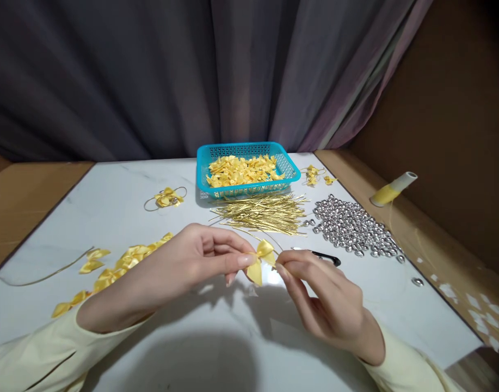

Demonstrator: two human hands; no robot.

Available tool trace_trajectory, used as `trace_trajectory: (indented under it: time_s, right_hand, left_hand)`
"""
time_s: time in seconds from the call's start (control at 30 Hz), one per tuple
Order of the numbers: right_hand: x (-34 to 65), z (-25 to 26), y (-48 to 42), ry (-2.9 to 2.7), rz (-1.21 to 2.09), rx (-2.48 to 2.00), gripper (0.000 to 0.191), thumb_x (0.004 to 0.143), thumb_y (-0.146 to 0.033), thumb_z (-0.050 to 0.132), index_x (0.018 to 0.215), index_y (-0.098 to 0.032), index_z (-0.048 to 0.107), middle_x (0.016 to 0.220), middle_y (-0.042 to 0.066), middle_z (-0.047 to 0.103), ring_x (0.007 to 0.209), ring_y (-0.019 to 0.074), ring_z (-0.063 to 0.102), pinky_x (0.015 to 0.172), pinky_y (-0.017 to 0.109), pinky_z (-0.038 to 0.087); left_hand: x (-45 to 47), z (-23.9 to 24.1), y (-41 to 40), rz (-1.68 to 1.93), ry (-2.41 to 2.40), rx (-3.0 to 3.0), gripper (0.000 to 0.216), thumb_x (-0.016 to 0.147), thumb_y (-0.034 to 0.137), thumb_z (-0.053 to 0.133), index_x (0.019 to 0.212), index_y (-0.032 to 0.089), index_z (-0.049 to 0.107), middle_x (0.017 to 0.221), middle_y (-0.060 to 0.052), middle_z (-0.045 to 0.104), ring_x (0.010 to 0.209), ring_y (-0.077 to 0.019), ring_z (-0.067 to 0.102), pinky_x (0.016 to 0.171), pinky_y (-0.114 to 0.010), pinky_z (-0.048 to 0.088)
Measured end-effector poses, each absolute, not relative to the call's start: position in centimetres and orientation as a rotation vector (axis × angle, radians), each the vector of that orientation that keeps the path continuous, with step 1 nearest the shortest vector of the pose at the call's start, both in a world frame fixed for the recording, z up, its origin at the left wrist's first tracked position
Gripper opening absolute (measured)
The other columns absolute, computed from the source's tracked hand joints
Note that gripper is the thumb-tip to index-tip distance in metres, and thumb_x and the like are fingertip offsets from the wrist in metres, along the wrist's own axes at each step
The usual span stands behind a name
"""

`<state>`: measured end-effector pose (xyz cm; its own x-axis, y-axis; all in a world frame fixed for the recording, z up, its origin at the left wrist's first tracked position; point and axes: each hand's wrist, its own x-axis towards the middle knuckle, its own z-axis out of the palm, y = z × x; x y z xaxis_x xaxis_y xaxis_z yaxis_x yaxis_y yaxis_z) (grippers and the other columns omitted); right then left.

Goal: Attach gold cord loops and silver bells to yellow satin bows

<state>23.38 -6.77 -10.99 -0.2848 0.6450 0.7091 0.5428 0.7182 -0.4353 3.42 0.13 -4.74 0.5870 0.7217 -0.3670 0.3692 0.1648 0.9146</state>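
Observation:
My left hand pinches a yellow satin ribbon bow between thumb and fingertips, above the white table. Close against the bow's right edge, the thumb and fingers of my right hand are pressed together; what lies between them is hidden. A thin gold wire tie runs behind the bow, and its ends are hard to follow. Below my left forearm and wrist lies a row of yellow bows, partly covered. One separate bow with a long gold wire rests at the left.
A blue basket of yellow bows stands at the back. Before it lie a pile of gold wire ties and many silver beads. Black-handled snips lie behind my right hand. A thread spool stands right, beside cardboard.

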Motion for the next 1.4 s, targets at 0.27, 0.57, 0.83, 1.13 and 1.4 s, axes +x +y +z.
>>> trace_trajectory:
  time_s: [0.27,0.57,0.83,1.13,1.4]
  right_hand:
    - [23.0,-11.8,-6.6,-1.971,0.014,-1.003,0.017,0.093,-0.010,0.043,0.080,-0.020,0.047,0.054,-0.004,0.045,0.043,0.0101,0.036,0.042,0.027,0.031]
    - [22.2,-12.2,-6.8,-2.003,0.000,-0.946,0.019,0.094,-0.007,0.038,0.080,-0.018,0.047,0.053,-0.005,0.037,0.045,0.0109,0.031,0.044,0.026,0.029]
    - [22.9,-11.9,-7.0,-2.058,0.070,-0.949,0.017,0.094,-0.010,0.038,0.085,-0.014,0.052,0.054,-0.004,0.043,0.045,0.0101,0.036,0.045,0.024,0.031]
    - [23.0,-11.4,-7.0,-2.096,0.046,-0.928,0.020,0.094,-0.009,0.037,0.083,-0.013,0.053,0.053,-0.004,0.042,0.044,0.0097,0.035,0.043,0.024,0.030]
    - [23.0,-11.2,-7.2,-2.114,0.061,-0.916,0.019,0.092,-0.006,0.038,0.082,-0.012,0.054,0.053,-0.005,0.037,0.045,0.0101,0.031,0.043,0.025,0.028]
  left_hand:
    - [3.6,-4.1,-0.8,0.389,1.102,1.416,0.011,0.078,0.035,0.071,0.078,0.024,0.074,0.054,0.007,0.060,0.057,-0.0080,0.053,0.055,-0.015,0.039]
    - [4.2,-4.0,-1.7,0.508,1.127,1.471,0.008,0.078,0.025,0.070,0.072,0.023,0.075,0.055,0.007,0.062,0.055,-0.0069,0.054,0.054,-0.013,0.042]
    - [4.4,-3.3,-2.1,0.493,1.178,1.478,0.010,0.076,0.020,0.071,0.069,0.026,0.076,0.061,0.009,0.070,0.058,-0.0052,0.057,0.054,-0.008,0.042]
    - [4.0,-3.5,-1.7,0.448,1.209,1.596,0.009,0.075,0.023,0.071,0.069,0.028,0.076,0.058,0.009,0.069,0.054,-0.0053,0.055,0.048,-0.009,0.040]
    - [3.5,-3.9,-1.2,0.337,1.106,1.568,0.008,0.076,0.030,0.071,0.071,0.025,0.076,0.062,0.006,0.071,0.057,-0.0063,0.057,0.051,-0.008,0.042]
